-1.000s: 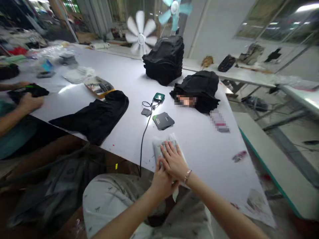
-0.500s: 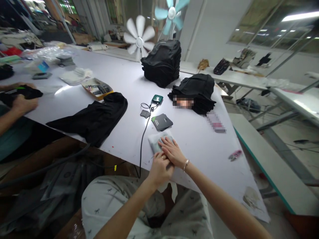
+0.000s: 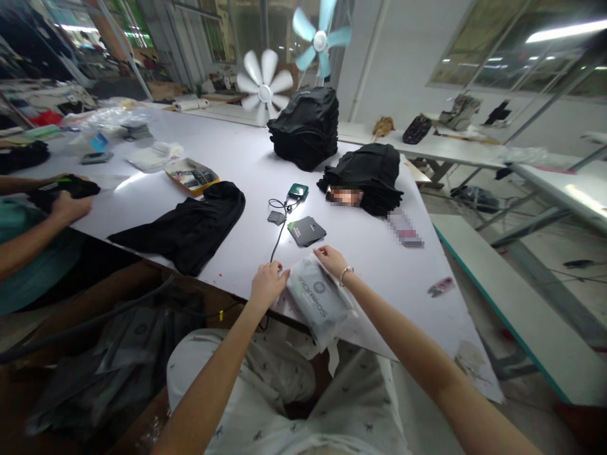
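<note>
A frosted plastic bag (image 3: 318, 301) with a folded grey garment and dark lettering lies at the near edge of the white table (image 3: 379, 278), hanging partly over it. My left hand (image 3: 266, 284) grips the bag's left corner. My right hand (image 3: 331, 260) pinches its far top corner. A bracelet sits on my right wrist.
A black cable (image 3: 279, 235) runs past my left hand to a green device (image 3: 298, 191). Dark hang tags (image 3: 306, 230), a spread black garment (image 3: 190, 224) and two black garment stacks (image 3: 306, 126) (image 3: 367, 175) lie beyond. Another person's hands (image 3: 66, 201) work at the left.
My hands, earlier pressed flat together on the bag, have moved apart to its corners. The bag now lies turned with its lettering visible, nearer the table edge.
</note>
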`<move>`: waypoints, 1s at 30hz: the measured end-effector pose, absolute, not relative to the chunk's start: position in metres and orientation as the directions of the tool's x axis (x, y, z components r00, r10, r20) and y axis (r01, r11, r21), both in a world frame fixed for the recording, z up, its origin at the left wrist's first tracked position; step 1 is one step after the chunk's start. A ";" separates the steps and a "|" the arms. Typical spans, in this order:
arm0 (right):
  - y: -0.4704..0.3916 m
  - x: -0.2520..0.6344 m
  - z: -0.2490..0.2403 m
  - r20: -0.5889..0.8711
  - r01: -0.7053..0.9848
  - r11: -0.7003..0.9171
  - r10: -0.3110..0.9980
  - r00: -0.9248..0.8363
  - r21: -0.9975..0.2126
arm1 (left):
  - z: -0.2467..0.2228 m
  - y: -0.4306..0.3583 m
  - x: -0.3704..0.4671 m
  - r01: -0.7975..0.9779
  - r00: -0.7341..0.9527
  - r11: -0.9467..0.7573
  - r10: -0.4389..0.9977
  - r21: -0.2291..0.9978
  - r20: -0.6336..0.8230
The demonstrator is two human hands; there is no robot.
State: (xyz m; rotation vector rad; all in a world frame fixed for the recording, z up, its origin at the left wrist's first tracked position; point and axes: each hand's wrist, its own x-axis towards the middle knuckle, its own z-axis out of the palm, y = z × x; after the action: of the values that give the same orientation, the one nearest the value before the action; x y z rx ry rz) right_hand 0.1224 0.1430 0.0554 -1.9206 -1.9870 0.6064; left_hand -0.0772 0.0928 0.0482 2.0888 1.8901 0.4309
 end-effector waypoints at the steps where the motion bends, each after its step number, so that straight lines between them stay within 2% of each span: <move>1: 0.149 0.119 0.052 -0.094 0.874 0.004 0.994 -0.056 -0.485 | 0.050 0.091 -0.079 0.911 0.088 -0.082 0.996 0.405 0.005; 7: 0.146 0.105 0.044 -0.100 0.927 0.043 0.991 -0.086 -0.372 | 0.048 0.078 -0.083 0.893 0.099 -0.062 0.993 0.446 -0.060; 12: 0.129 0.105 0.071 -0.033 0.945 0.185 0.979 -0.201 -0.269 | 0.044 0.057 -0.075 0.894 0.076 -0.048 0.996 0.445 -0.044; 15: 0.098 0.106 0.089 0.023 0.923 0.305 0.951 -0.309 -0.234 | 0.051 0.046 -0.071 0.879 0.061 -0.108 0.992 0.464 0.114; 17: 0.071 0.107 0.092 0.034 0.890 0.401 0.914 -0.404 -0.215 | 0.056 0.039 -0.064 0.851 0.090 -0.218 0.957 0.478 0.276; 19: 0.047 0.110 0.085 0.034 0.858 0.484 0.873 -0.486 -0.171 | 0.061 0.031 -0.053 0.801 0.194 -0.366 0.908 0.473 0.372; 23: 0.029 0.118 0.062 -0.027 0.836 0.538 0.839 -0.543 -0.109 | 0.057 0.019 -0.021 0.681 0.447 -0.575 0.817 0.453 0.365; 30: 0.035 0.121 0.048 -0.008 0.830 0.544 0.836 -0.549 -0.121 | 0.032 0.013 0.005 0.705 0.335 -0.503 0.857 0.499 0.391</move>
State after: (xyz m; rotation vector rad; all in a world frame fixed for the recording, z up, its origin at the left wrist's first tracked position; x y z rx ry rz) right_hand 0.1212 0.0350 0.0478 -1.4666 -2.7153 0.1709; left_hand 0.0052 0.0129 0.0315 2.3598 1.4126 0.9184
